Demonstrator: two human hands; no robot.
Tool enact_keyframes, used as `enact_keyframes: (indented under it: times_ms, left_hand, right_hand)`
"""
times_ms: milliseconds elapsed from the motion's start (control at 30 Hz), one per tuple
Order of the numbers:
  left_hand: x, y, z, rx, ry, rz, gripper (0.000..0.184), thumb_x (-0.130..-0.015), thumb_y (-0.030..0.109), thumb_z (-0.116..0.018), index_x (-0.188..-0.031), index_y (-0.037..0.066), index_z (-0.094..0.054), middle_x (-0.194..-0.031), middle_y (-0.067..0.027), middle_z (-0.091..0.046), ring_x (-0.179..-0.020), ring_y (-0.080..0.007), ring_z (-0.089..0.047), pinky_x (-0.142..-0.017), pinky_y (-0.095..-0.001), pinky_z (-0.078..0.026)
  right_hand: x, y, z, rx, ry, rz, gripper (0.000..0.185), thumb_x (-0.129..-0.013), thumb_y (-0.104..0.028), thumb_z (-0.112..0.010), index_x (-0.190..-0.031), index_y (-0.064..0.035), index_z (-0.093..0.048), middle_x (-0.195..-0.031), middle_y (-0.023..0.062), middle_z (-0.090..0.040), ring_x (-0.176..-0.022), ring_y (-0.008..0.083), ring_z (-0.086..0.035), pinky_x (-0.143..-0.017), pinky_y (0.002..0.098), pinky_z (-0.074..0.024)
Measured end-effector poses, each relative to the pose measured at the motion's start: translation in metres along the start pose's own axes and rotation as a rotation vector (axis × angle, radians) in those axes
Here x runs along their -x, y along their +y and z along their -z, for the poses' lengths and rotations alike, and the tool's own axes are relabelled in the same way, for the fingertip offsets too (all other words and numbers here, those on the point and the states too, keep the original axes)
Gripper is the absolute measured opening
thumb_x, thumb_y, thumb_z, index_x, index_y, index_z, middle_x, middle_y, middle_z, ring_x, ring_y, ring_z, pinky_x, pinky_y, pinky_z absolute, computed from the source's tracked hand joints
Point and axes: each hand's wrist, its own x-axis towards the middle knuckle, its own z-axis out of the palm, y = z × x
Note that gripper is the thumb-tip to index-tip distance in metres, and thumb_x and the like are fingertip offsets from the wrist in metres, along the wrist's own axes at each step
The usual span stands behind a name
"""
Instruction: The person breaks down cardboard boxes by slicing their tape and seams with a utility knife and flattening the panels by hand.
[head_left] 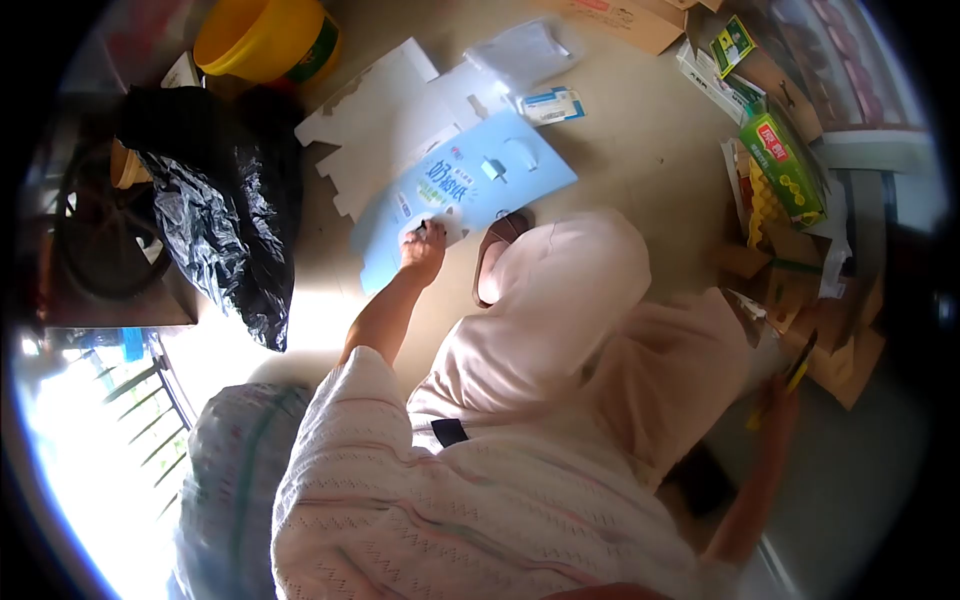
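Observation:
A light blue printed cardboard sheet (pixel 470 185) lies on the floor, with a handle slot near its far right part. My left hand (pixel 424 248) is at the sheet's lower left part, fingers curled together over a whitish patch. A small dark thing shows at its fingertips, too small to name. Beside my right leg, at the far right, my right hand (pixel 775 402) is closed around a yellow-and-black tool (pixel 798 372), possibly scissors; its dark tip points up. Flattened white cardboard (pixel 375 105) lies beyond the blue sheet, partly under it.
A black plastic bag (pixel 225 215) and a yellow bucket (pixel 262 40) are at the left. A clear plastic packet (pixel 520 52) and a small blue-and-white box (pixel 552 105) lie beyond the sheet. Cartons, including a green box (pixel 785 168), stand at the right. A stuffed bag (pixel 235 480) sits lower left.

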Motion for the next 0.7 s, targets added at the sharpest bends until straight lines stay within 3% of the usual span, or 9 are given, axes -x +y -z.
enact_keyframes:
  times_ms: [100, 200, 300, 367, 400, 467, 567, 633, 700]
  left_hand:
    - [-0.032, 0.016, 0.036, -0.066, -0.075, 0.042, 0.05, -0.081, 0.011, -0.048, -0.127, -0.001, -0.034, -0.13, -0.0191, -0.038, -0.09, -0.0412, -0.055, -0.064, -0.045, -0.052]
    - [-0.052, 0.025, 0.045, -0.066, -0.105, 0.005, 0.052, -0.08, 0.011, -0.048, -0.128, -0.002, -0.033, -0.131, -0.021, -0.035, -0.089, -0.0428, -0.055, -0.062, -0.0471, -0.052]
    - [-0.063, 0.04, 0.053, -0.083, -0.099, 0.045, 0.046, -0.08, 0.009, -0.048, -0.123, -0.001, -0.038, -0.125, -0.0198, -0.043, -0.089, -0.0386, -0.057, -0.064, -0.0442, -0.052]
    - [-0.087, 0.032, 0.015, -0.001, 0.072, -0.058, 0.034, -0.079, 0.012, -0.046, -0.111, 0.0, -0.048, -0.11, -0.0152, -0.054, -0.087, -0.0294, -0.06, -0.059, -0.0416, -0.05]
    - [-0.095, 0.019, -0.022, 0.07, 0.291, -0.083, 0.025, -0.078, 0.009, -0.047, -0.101, 0.005, -0.053, -0.094, -0.0096, -0.058, -0.079, -0.0217, -0.061, -0.061, -0.034, -0.049]
    - [-0.091, 0.014, 0.003, 0.234, 0.305, -0.048, 0.022, -0.08, 0.007, -0.045, -0.1, 0.005, -0.054, -0.08, -0.0105, -0.057, -0.07, -0.0239, -0.061, -0.061, -0.036, -0.05]
    - [-0.08, 0.016, 0.023, 0.227, 0.232, -0.096, 0.018, -0.084, 0.007, -0.046, -0.101, 0.01, -0.051, -0.096, -0.0113, -0.059, -0.087, -0.0272, -0.061, -0.068, -0.0345, -0.052]
    - [-0.08, 0.026, 0.046, 0.06, 0.0, 0.011, 0.033, -0.08, 0.005, -0.052, -0.111, 0.01, -0.046, -0.108, -0.0103, -0.056, -0.09, -0.0284, -0.06, -0.071, -0.0341, -0.052]
    - [-0.084, 0.031, 0.07, 0.054, -0.056, 0.002, 0.04, -0.077, 0.004, -0.056, -0.114, 0.009, -0.043, -0.111, -0.0099, -0.055, -0.091, -0.0293, -0.06, -0.073, -0.0353, -0.052]
  right_hand:
    - [-0.004, -0.008, -0.003, 0.036, -0.02, 0.005, 0.02, -0.088, -0.024, -0.054, -0.084, -0.005, -0.052, -0.069, 0.0036, -0.058, -0.051, 0.0081, -0.047, -0.046, 0.0237, -0.037]
    - [0.0, -0.015, -0.003, 0.101, -0.057, 0.019, 0.021, -0.088, -0.025, -0.054, -0.084, -0.0047, -0.052, -0.067, 0.0032, -0.056, -0.051, 0.0081, -0.047, -0.046, 0.0237, -0.0367]
    - [0.002, -0.019, -0.008, 0.155, -0.095, 0.018, 0.022, -0.088, -0.026, -0.055, -0.083, -0.0046, -0.053, -0.063, 0.0027, -0.055, -0.051, 0.0081, -0.048, -0.047, 0.0234, -0.0376]
    - [-0.002, -0.011, -0.006, 0.173, -0.104, 0.025, 0.023, -0.087, -0.027, -0.057, -0.08, -0.0049, -0.055, -0.064, 0.0025, -0.056, -0.051, 0.0078, -0.05, -0.047, 0.0224, -0.0381]
    - [-0.003, -0.001, -0.002, 0.139, -0.092, 0.011, 0.023, -0.086, -0.027, -0.058, -0.081, -0.0049, -0.056, -0.064, 0.0023, -0.057, -0.051, 0.0074, -0.05, -0.046, 0.0219, -0.0381]
    - [-0.008, 0.02, 0.006, 0.07, -0.066, -0.016, 0.023, -0.084, -0.028, -0.06, -0.081, -0.005, -0.058, -0.066, 0.0019, -0.059, -0.051, 0.0066, -0.05, -0.046, 0.0209, -0.0381]
    - [0.02, 0.046, 0.011, 0.016, 0.022, -0.123, 0.024, -0.084, -0.026, -0.06, -0.088, -0.0022, -0.056, -0.071, 0.0045, -0.06, -0.051, 0.009, -0.05, -0.046, 0.023, -0.0393]
    - [0.024, 0.065, 0.0, -0.054, 0.036, -0.199, 0.023, -0.084, -0.024, -0.059, -0.089, -0.0017, -0.055, -0.071, 0.0053, -0.059, -0.051, 0.0101, -0.05, -0.046, 0.0238, -0.0396]
    - [0.033, 0.087, 0.003, -0.086, 0.026, -0.266, 0.022, -0.084, -0.022, -0.058, -0.09, -0.0017, -0.055, -0.07, 0.0056, -0.059, -0.051, 0.0108, -0.05, -0.047, 0.0242, -0.0399]
